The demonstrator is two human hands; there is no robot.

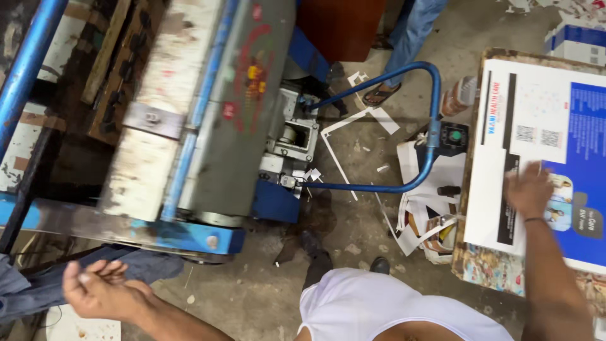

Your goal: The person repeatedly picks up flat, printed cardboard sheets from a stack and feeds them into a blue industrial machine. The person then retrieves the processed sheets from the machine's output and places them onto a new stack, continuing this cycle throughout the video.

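Two bare hands work well apart: our right hand [529, 189] lies flat, fingers spread, on the stack of white and blue printed card sheets [536, 151], gripping nothing. Our left hand [98, 289] hangs loosely curled and empty beside the grey and blue press machine [221, 120], so the right is nearer; the sheets' long axis runs away from us.

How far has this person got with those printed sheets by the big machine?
Done: offcut strips litter the floor, so some sheets look already cut. In hand: the right hand lies flat on the stack of printed sheets; the left hand hangs empty near the machine. Left: the stack, whose height cannot be judged.
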